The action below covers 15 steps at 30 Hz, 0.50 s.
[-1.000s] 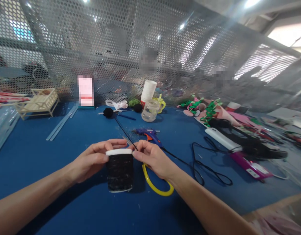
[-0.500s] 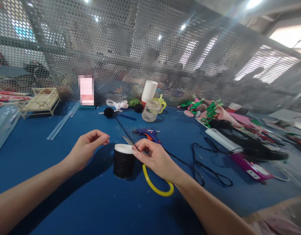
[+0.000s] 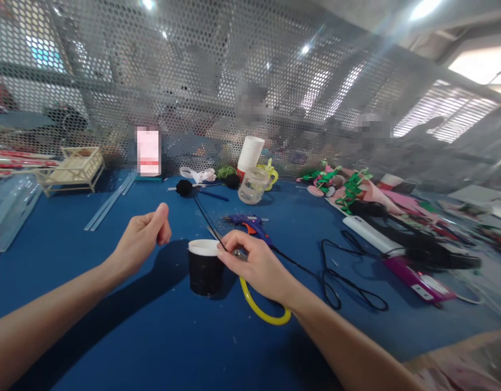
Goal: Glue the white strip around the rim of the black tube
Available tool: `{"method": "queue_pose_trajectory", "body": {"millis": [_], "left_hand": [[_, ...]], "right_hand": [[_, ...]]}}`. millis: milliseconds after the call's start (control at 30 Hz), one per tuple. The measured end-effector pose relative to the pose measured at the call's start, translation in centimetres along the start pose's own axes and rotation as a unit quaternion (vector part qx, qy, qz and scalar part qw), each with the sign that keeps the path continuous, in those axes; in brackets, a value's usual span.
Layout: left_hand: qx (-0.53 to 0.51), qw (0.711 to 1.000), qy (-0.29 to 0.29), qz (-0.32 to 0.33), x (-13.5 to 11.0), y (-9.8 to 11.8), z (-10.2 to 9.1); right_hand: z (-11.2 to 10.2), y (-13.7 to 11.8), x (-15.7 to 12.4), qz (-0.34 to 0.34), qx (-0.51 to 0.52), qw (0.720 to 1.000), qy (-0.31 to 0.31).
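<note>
A black-wrapped cup with a white rim (image 3: 205,267) stands upright on the blue table (image 3: 112,336). My right hand (image 3: 255,265) rests just right of the cup, closed on yellow-handled scissors (image 3: 262,307) whose blades point up-left past the rim. A thin black stem with a black pompom (image 3: 184,187) runs from the scissors toward the back. My left hand (image 3: 144,240) hovers left of the cup, fingers curled loosely with nothing visible in them.
A blue glue gun (image 3: 248,222) with a black cord (image 3: 348,282) lies behind my right hand. Farther back stand stacked white cups (image 3: 250,152), a clear jug (image 3: 251,185), a small wooden crate (image 3: 73,170) and green ribbon scraps (image 3: 348,187). A perforated metal screen (image 3: 218,81) closes the far side.
My left hand let go of the cup and drew away up-left. The cup now stands on the table. My right hand stayed by the rim with the scissors.
</note>
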<state>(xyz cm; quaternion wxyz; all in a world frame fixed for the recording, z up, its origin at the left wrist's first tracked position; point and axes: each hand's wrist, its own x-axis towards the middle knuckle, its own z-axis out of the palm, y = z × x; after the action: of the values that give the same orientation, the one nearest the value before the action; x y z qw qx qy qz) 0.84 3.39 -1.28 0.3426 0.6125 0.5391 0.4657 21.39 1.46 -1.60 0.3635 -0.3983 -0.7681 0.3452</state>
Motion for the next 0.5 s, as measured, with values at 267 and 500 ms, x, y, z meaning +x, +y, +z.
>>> {"method": "queue_pose_trajectory", "body": {"millis": [267, 500], "left_hand": [[0.153, 0.984, -0.069, 0.055, -0.4, 0.5, -0.1], [0.199, 0.974, -0.07, 0.08, -1.0, 1.7, -0.2]], "right_hand": [[0.2, 0.1, 0.2, -0.008, -0.002, 1.0, -0.001], [0.3, 0.0, 0.3, -0.017, -0.014, 1.0, -0.003]]}}
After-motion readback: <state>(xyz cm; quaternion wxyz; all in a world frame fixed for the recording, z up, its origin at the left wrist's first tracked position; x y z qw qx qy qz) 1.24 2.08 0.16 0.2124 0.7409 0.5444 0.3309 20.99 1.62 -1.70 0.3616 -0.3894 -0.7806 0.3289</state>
